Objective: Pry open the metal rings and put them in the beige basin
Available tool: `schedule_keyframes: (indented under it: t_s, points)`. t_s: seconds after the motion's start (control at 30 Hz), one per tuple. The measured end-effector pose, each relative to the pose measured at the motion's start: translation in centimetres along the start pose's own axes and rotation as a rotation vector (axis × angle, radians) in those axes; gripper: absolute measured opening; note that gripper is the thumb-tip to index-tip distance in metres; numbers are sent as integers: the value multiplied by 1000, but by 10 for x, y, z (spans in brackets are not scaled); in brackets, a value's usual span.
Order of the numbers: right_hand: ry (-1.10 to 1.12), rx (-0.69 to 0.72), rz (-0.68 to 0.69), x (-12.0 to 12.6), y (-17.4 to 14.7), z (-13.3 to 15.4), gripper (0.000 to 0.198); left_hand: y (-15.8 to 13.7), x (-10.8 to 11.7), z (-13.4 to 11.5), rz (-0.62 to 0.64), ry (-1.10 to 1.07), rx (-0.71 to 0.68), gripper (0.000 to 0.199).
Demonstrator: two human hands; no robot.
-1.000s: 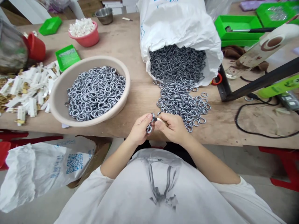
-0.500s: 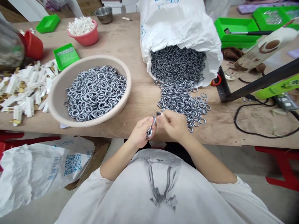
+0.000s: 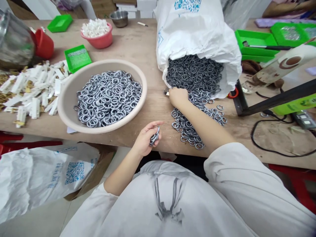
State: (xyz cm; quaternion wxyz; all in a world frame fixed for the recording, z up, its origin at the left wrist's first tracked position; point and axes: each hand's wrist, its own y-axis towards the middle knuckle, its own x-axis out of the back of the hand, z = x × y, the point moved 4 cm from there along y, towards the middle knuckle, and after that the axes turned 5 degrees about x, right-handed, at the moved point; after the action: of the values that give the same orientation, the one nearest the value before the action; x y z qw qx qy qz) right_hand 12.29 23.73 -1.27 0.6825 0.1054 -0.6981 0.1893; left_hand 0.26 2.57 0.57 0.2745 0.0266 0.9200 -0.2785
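Several grey rings (image 3: 154, 138) lie in the curled fingers of my left hand (image 3: 144, 140), whose index finger is stretched out above the table's front edge. My right hand (image 3: 179, 97) is closed, with a small knife-like tool (image 3: 166, 92) poking out on its left side; most of the tool is hidden. This hand rests at the left edge of a pile of loose grey rings (image 3: 189, 130), just before the mouth of a white sack (image 3: 197, 36). More rings fill the sack's opening. To the left stands a wide beige basin (image 3: 63, 108) heaped with similar rings.
White plastic pieces (image 3: 37, 89) are spread at the left. Behind them are green trays (image 3: 85, 62) and a red bowl (image 3: 105, 39) of white parts. At the right stand a dark metal frame (image 3: 276, 97), a bottle (image 3: 271, 70) and a black cable (image 3: 253, 140).
My right hand has moved forward, away from my left hand, to the rings by the sack with the tool still in it. My left hand has loosened its index finger. The view has shifted slightly.
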Motion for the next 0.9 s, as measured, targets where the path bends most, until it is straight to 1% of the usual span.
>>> schedule_keyframes:
  t_s: [0.13,0.2,0.3,0.4,0.5,0.53,0.57,0.6,0.63,0.7,0.73,0.77,0.8,0.83,0.9]
  points:
    - [24,71,-5,2,-7,2,36,7,8,0,-35,-106,37,36]
    - [37,100,-33,5,-10,4,37,10,7,-1,-35,-147,57,39]
    - [48,77,-27,4,-5,6,43,10,3,-3,-20,-169,60,48]
    - [62,95,3,0,4,12,38,8,3,-6,-26,-134,22,53]
    - [111,138,-7,1,0,17,31,8,11,-7,-114,-15,-58,53]
    - [177,144,-6,2,-6,17,28,9,14,-8,-160,42,-94,51]
    - [295,155,2,3,-16,17,25,10,16,-9,-209,100,-134,50]
    - [457,169,16,5,-29,17,24,11,17,-10,-254,153,-175,48]
    - [677,204,49,6,-45,19,28,12,16,-10,-285,196,-210,47]
    - [1200,240,124,10,-82,26,42,15,10,-8,-287,245,-254,49]
    - [1394,225,151,12,-101,30,48,16,4,-7,-259,254,-260,52]
    - [1529,198,152,12,-119,35,52,17,-2,-4,-224,254,-260,54]
    - [1611,175,131,13,-136,40,52,18,-8,-2,-188,249,-262,53]
    - [1662,148,74,13,-150,44,51,17,-14,0,-158,243,-271,50]
    - [1713,108,-98,14,-168,49,47,15,-22,2,-118,248,-297,45]
